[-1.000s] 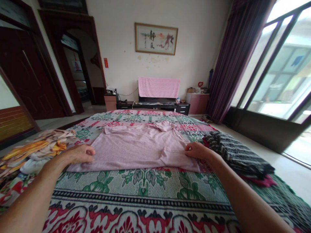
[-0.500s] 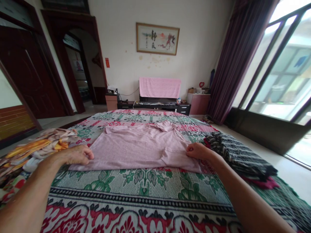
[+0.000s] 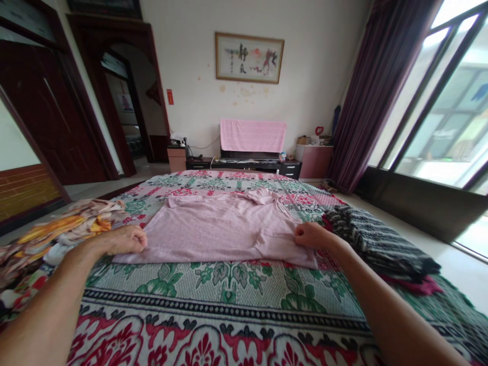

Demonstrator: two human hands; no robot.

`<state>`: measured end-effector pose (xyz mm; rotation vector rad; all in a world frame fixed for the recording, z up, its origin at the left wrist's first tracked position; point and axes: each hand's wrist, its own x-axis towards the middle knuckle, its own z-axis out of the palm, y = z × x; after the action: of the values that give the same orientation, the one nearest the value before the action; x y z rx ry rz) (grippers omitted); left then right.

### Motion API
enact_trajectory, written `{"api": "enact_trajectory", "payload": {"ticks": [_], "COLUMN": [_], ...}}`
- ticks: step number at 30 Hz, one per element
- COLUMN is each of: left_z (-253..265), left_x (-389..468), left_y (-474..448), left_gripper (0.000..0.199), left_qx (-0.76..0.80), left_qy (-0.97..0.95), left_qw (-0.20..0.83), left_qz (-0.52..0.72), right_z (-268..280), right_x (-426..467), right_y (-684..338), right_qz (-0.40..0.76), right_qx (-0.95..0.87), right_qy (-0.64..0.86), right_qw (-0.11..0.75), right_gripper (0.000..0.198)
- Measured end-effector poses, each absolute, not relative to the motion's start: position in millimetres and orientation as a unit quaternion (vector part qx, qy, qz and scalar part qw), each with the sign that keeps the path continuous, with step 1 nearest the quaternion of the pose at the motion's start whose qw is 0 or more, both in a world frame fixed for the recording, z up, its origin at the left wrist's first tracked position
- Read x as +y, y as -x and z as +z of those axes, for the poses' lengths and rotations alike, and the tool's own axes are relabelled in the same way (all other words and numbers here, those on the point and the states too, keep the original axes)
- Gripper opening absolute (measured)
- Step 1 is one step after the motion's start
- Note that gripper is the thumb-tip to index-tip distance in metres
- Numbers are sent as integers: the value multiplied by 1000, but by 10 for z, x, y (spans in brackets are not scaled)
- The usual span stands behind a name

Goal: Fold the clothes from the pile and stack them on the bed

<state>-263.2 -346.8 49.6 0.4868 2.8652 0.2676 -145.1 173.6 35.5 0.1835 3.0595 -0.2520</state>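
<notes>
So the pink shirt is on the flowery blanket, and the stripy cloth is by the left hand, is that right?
Not the left hand: the head view shows the stripy cloth by the right hand. The pink shirt is indeed on the flowery blanket.

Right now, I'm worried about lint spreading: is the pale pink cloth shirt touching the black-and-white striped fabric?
Apart: the head view shows multicoloured floral bedspread between the pink shirt and the striped fabric.

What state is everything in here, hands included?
Pale pink fabric shirt: laid flat, partly folded, wrinkled.
Left hand: curled shut on shirt's left side.
Right hand: curled shut on shirt's right side.
Black-and-white striped garment: folded.
Yellow-and-beige printed cloth: crumpled.
Bright pink towel: draped.
Dark purple curtain: gathered aside.
</notes>
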Motion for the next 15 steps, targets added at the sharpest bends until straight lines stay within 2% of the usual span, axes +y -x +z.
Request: {"api": "enact_trajectory", "payload": {"ticks": [3, 7, 10, 15], "left_z": [479, 482, 448, 313], "left_x": [-3526, -3554, -3595, -3691], "left_y": [2647, 2646, 2675, 2771], "left_gripper": [35, 57, 54, 32], "left_qx": [960, 958, 965, 977], "left_qy": [-168, -122, -109, -97], "left_qw": [175, 179, 170, 152], "left_qz": [139, 187, 169, 116], "right_z": [349, 326, 324, 349], "right_x": [1753, 1797, 1812, 1792], "right_y": [1459, 1478, 1482, 1461], "right_qz": [-70, -85, -99, -104], "right_qx": [996, 994, 993, 993], "right_qy": [-54, -55, -54, -56], "right_qw": [34, 28, 30, 26], "right_gripper": [15, 15, 15, 15]}}
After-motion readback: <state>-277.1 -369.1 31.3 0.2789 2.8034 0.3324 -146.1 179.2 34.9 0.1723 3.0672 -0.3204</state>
